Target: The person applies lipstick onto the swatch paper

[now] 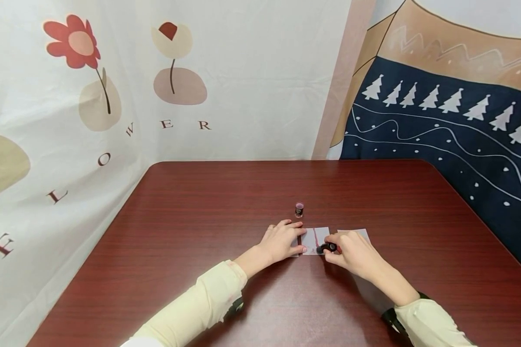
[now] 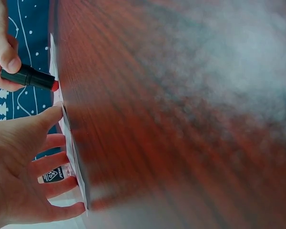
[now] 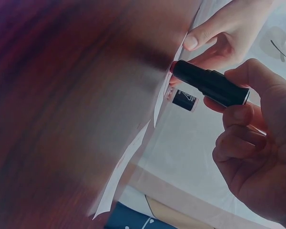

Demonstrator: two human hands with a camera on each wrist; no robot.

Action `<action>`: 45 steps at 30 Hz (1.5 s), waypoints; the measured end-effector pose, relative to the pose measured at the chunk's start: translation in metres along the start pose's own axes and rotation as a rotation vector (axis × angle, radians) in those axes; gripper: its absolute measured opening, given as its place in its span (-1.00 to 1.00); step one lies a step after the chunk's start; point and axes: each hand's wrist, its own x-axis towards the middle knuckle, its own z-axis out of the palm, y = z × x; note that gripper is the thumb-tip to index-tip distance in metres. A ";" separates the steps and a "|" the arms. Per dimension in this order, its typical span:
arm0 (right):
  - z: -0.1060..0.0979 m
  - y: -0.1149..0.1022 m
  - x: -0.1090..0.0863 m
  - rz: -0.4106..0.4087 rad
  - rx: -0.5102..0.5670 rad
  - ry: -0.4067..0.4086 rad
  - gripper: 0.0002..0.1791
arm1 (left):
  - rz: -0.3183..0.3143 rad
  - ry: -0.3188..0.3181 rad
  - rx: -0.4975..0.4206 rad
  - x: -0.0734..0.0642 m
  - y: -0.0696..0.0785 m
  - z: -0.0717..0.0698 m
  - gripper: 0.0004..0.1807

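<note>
A white paper square (image 1: 309, 237) with a thin reddish line down it lies on the table. My left hand (image 1: 282, 241) rests across its left side, fingers spread and fingertips pressing on the paper. My right hand (image 1: 353, 253) pinches a lipstick in a black tube (image 3: 212, 85) between thumb and fingers. Its red tip (image 2: 55, 86) touches the paper at the lower end of the line, just right of my left thumb. The tube stands tilted, and the right fingers cover part of it.
A small jar with a black label (image 1: 299, 210) stands behind the paper. Another paper piece (image 1: 362, 233) lies to the right, partly under my right hand. A further paper edge shows beneath my left hand. The reddish-brown wooden table (image 1: 226, 193) backs onto a printed white curtain (image 1: 260, 96).
</note>
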 end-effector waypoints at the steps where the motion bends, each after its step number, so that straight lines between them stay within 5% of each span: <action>1: 0.000 0.000 0.000 -0.002 -0.001 0.002 -0.94 | -0.001 -0.001 -0.001 0.000 0.000 0.000 -0.45; 45: -0.002 -0.004 -0.004 0.034 0.008 -0.021 -0.94 | -0.001 0.002 -0.008 0.000 0.001 -0.002 -0.46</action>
